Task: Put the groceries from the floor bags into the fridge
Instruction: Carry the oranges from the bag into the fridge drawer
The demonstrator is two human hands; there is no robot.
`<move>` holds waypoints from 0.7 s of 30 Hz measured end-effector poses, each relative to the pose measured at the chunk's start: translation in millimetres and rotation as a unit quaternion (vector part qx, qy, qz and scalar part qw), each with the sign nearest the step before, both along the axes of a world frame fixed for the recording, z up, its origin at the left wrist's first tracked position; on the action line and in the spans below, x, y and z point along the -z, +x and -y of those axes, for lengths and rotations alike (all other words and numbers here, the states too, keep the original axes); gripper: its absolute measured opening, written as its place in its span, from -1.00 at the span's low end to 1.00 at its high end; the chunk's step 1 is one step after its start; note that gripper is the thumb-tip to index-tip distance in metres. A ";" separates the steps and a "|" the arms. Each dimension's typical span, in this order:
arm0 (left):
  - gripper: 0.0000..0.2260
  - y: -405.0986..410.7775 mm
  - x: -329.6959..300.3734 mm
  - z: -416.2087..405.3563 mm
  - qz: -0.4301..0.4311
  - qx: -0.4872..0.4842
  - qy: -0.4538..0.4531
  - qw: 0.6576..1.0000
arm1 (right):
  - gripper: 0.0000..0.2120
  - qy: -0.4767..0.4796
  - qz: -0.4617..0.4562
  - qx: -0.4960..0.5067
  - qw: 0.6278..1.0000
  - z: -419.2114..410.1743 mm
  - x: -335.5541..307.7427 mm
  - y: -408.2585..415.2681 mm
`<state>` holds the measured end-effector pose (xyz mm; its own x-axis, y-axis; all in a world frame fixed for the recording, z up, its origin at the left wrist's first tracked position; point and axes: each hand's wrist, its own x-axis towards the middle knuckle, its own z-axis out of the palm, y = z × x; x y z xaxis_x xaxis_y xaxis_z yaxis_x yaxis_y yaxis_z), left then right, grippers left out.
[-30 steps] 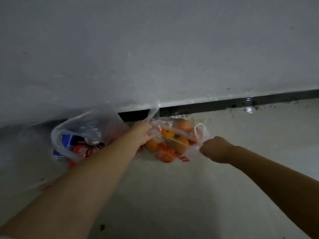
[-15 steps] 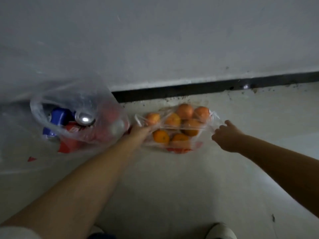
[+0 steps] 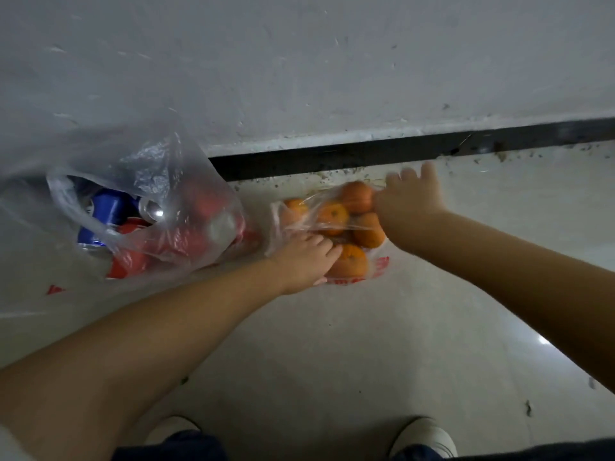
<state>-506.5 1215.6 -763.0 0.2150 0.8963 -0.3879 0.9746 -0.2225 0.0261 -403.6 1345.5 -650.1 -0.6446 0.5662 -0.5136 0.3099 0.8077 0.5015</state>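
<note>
Head cam: our left hand [image 3: 304,261] grips the near side of the orange bag [image 3: 332,224], right hand [image 3: 407,201] spread wide on its far side, cans bag [image 3: 149,214] just beside.

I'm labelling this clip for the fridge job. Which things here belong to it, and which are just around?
Part of the job:
- oranges in their clear bag, left hand and right hand on them
- cans in the second bag

Just around:
- wall
- black skirting
- floor
- shoes
</note>
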 end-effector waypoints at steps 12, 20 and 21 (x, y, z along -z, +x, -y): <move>-0.65 -2.9 10.4 15.5 0.106 -0.138 0.014 0.985 | -0.56 -0.318 -0.167 -0.044 0.932 -26.6 100.9 35.7; -0.35 -7.5 11.7 -15.1 0.070 -0.408 0.035 0.910 | -0.62 -0.325 -0.232 0.052 0.916 -57.9 117.3 -8.1; -0.35 -12.6 13.9 -18.8 0.080 -0.426 0.032 0.901 | -0.68 -0.341 -0.237 0.066 0.907 -64.2 117.3 -15.0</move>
